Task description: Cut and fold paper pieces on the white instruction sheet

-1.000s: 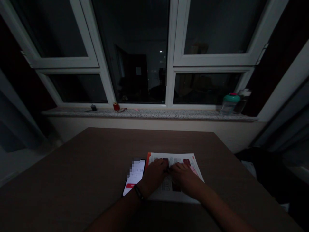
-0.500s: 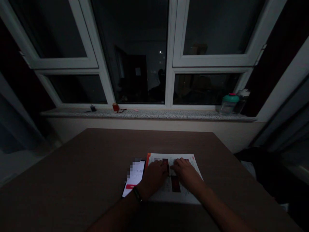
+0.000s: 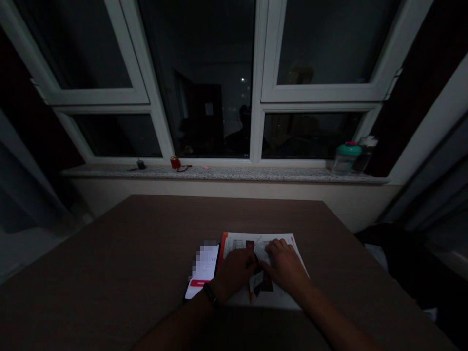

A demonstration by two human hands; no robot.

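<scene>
A printed booklet (image 3: 283, 292) with an orange-red left edge lies flat on the brown table (image 3: 120, 253), close in front of me. My left hand (image 3: 239, 268) wears a dark wristband and has its fingers curled together at the middle of the top page. They grip a part of that page, and a flap of paper (image 3: 256, 281) stands out at an angle beneath them; whether it is torn or folded I cannot tell. My right hand (image 3: 285, 263) rests on the page's right half, fingers stretched out and thumb reaching toward the left hand.
A lit phone (image 3: 202, 270) lies left of the booklet, beside my left wrist. On the stone windowsill (image 3: 234, 172) are a small red jar (image 3: 175, 162), a dark little bottle (image 3: 141, 164) and a green-lidded bottle (image 3: 345, 158). Dark items sit beyond the table's right edge.
My left hand has pulled down and curled over, and a paper flap now sticks up from the page that lay flat before. My right hand has barely shifted.
</scene>
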